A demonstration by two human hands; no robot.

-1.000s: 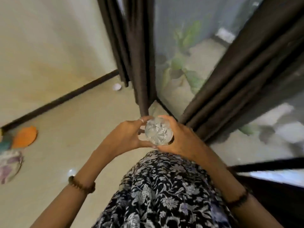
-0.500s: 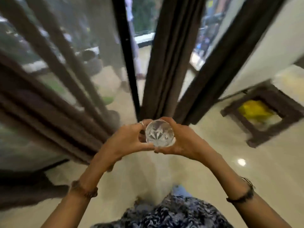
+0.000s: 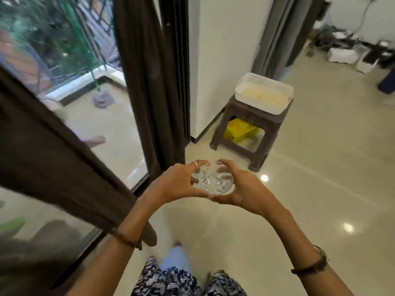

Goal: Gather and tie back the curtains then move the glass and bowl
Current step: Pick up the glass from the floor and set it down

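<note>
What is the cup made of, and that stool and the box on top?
Cup: clear cut glass, probably; see-through, with star-like facets. Stool: brown, matte, likely moulded plastic. Box: white plastic by its slotted walls.

A ring (image 3: 195,164) is worn on the left hand (image 3: 174,183), and 1 dark beaded bracelet (image 3: 126,240) on each wrist. Bare forearms are seen above a dark, white-flowered garment (image 3: 171,280).
</note>
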